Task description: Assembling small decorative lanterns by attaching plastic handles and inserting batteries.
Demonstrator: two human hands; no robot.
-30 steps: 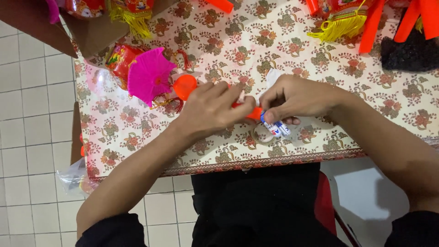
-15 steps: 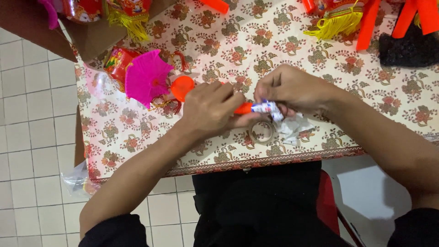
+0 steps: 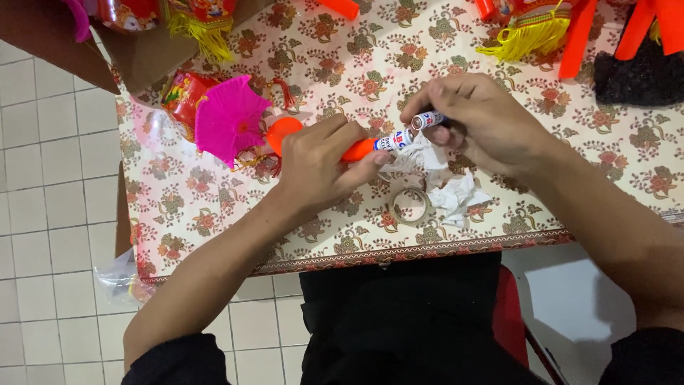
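My left hand (image 3: 322, 167) grips an orange plastic piece (image 3: 355, 150) over the flowered tablecloth (image 3: 214, 221). A small white and blue battery (image 3: 394, 141) sits at the orange piece's end, touching my left fingertips. My right hand (image 3: 479, 121) pinches a second small battery (image 3: 427, 120) just above the first. Crumpled white paper (image 3: 450, 191) lies under my right hand, and a roll of clear tape (image 3: 408, 206) rests on the cloth beside it.
A pink paper fan ornament (image 3: 229, 117) and a red packet (image 3: 182, 96) lie left of my hands. An orange disc (image 3: 282, 131) peeks out beside the fan. Yellow tassels (image 3: 524, 39), orange sticks (image 3: 581, 39), a black cloth (image 3: 638, 75) and a cardboard box (image 3: 153, 50) line the far edge. A plastic bag (image 3: 117, 279) hangs at the table's left corner.
Both hands have lifted slightly away from the table's near edge. My right hand has pulled one battery up and apart from the orange piece; the tape roll and paper now show.
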